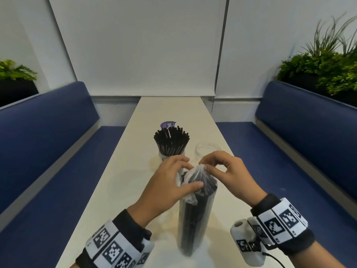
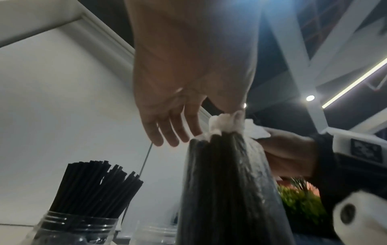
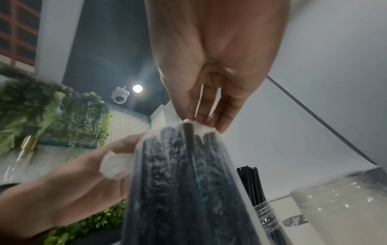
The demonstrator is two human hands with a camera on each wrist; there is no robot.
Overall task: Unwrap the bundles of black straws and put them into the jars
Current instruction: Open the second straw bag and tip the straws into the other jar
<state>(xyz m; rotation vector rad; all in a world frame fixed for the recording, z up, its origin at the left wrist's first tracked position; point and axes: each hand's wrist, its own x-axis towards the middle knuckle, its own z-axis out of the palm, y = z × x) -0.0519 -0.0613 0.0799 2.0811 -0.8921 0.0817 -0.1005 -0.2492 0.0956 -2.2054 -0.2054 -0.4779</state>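
A bundle of black straws in a clear plastic bag stands upright on the white table. My right hand pinches the knotted top of the bag. My left hand holds the bag just below the knot, thumb pressed on its side. In the right wrist view a wad of loose plastic sits between the left thumb and fingers. Behind the hands, a clear jar is full of loose black straws. An empty clear jar stands to its right.
A round purple lid lies behind the full jar. Blue padded benches run along both long sides of the narrow table. Planters with green plants sit behind the bench backs. A white wall closes the far end.
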